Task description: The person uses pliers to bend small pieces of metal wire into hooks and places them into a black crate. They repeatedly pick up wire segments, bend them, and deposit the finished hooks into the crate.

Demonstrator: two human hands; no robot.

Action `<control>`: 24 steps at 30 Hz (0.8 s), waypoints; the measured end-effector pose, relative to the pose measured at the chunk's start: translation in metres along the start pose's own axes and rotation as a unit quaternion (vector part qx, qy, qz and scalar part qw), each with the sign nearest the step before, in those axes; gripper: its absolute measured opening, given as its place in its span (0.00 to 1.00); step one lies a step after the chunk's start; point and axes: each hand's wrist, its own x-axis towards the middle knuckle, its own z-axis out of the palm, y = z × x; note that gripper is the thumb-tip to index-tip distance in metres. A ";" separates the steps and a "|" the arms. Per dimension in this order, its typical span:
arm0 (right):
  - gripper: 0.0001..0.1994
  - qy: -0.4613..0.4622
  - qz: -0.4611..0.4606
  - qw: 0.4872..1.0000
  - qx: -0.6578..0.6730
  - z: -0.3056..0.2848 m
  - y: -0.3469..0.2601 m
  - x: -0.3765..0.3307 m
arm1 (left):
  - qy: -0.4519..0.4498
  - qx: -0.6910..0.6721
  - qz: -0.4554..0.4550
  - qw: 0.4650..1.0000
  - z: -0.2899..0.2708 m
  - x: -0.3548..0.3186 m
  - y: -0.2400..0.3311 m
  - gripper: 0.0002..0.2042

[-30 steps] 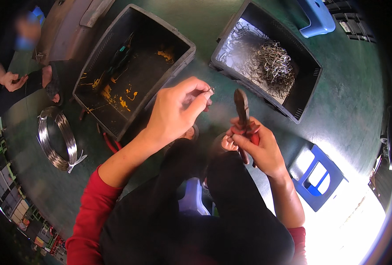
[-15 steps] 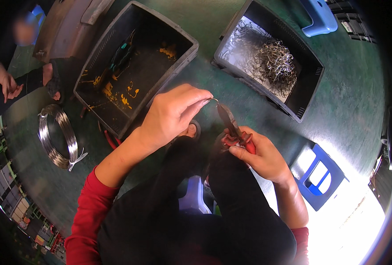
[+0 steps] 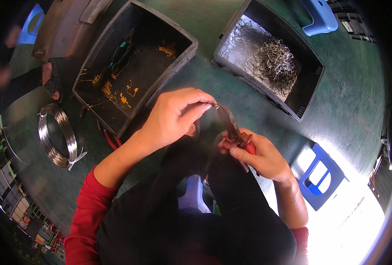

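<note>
My right hand [image 3: 265, 155] is closed round the red handles of a pair of pliers [image 3: 228, 122], whose dark jaws point up and to the left. Between thumb and forefinger, my left hand [image 3: 169, 115] pinches a short piece of wire [image 3: 215, 105] right at the tip of those jaws. Most of the wire piece is hidden by the fingertips, so its shape cannot be made out. Past my hands to the right, a black crate [image 3: 308, 95] holds a heap of bent wire hooks [image 3: 277, 62]. Another black crate [image 3: 130, 128], stained yellow inside, stands beyond my left hand.
A tied coil of silvery wire [image 3: 46, 139] rests on the green floor at left. Red-handled tools [image 3: 112, 140] lie by the left crate. Blue stools stand at right [image 3: 322, 176] and far right [image 3: 319, 20]. Another person's foot [image 3: 50, 81] is at upper left.
My left fingertips have moved slightly down and closer to the plier jaws, so less of the wire shows. The other person's hand at left has shifted and blurred.
</note>
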 end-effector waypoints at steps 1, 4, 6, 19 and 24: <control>0.22 -0.023 0.013 0.999 0.044 -0.001 0.000 0.000 | -0.003 -0.011 -0.008 1.000 0.000 0.000 0.001 0.07; 0.21 -0.056 -0.010 0.992 0.109 0.000 0.003 0.001 | -0.003 -0.028 -0.004 1.000 0.001 0.001 0.002 0.08; 0.21 -0.061 -0.020 0.991 0.115 0.000 0.005 0.002 | 0.005 -0.002 0.012 1.000 0.002 0.000 0.003 0.09; 0.16 -0.062 -0.011 0.993 0.098 -0.003 -0.001 -0.002 | -0.032 -0.020 0.012 0.999 0.001 0.002 0.002 0.08; 0.13 -0.026 0.003 0.998 0.054 -0.002 -0.002 -0.003 | -0.089 -0.023 0.025 0.995 0.000 0.003 0.004 0.10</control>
